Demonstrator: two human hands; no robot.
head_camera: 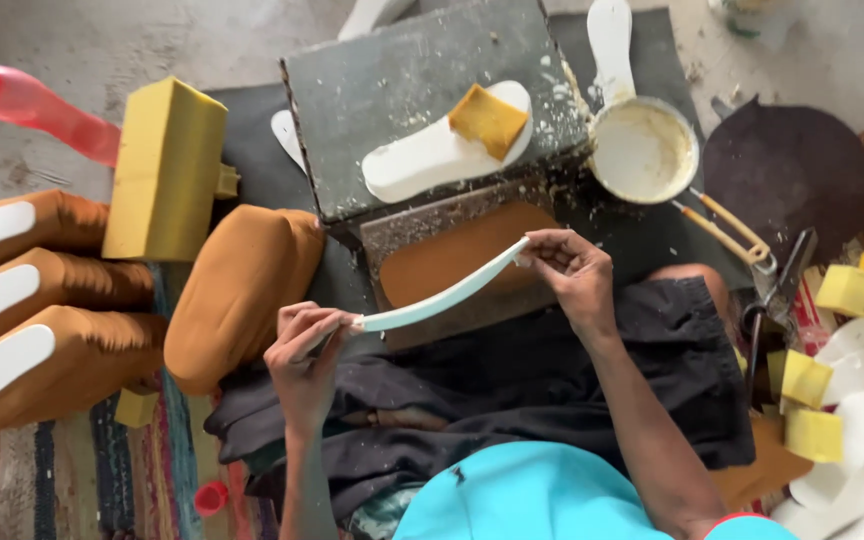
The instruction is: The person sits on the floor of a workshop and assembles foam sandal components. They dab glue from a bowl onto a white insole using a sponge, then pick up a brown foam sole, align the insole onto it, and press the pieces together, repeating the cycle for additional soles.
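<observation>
From the head camera, looking straight down over the person's lap, a thin white sole piece (444, 292) is stretched between both hands, above a dark cloth over the knees. The left hand (304, 352) pinches its lower end, fingers closed narrowly on the tip; the right hand (574, 268) grips the upper end near the fingertips, also closed on it. The piece runs on a slant, lower at the left hand and higher at the right, and it sags in a gentle curve between them.

Seen nearly edge-on, the sole piece looks like a slim, pale band with a faint bluish tint along its edge, flexible rather than stiff.

Both forearms come up from the bottom of the view, the left one rising steeply, the right one angled in from the lower right with the wrist bent inward. The hands are well apart, each at one end of the piece.

Just behind the piece lies a tan leather cutout (457, 255) on a board. Beyond that sits a grey stone slab (382, 90) carrying a white insole (422, 160) with a yellow foam block (488, 120) on top. To the right stands a pot of glue (644, 150), with scissors (777, 290) near it. Tan covered soles (62, 290) are stacked at the left, beside a large yellow foam slab (164, 170).
</observation>
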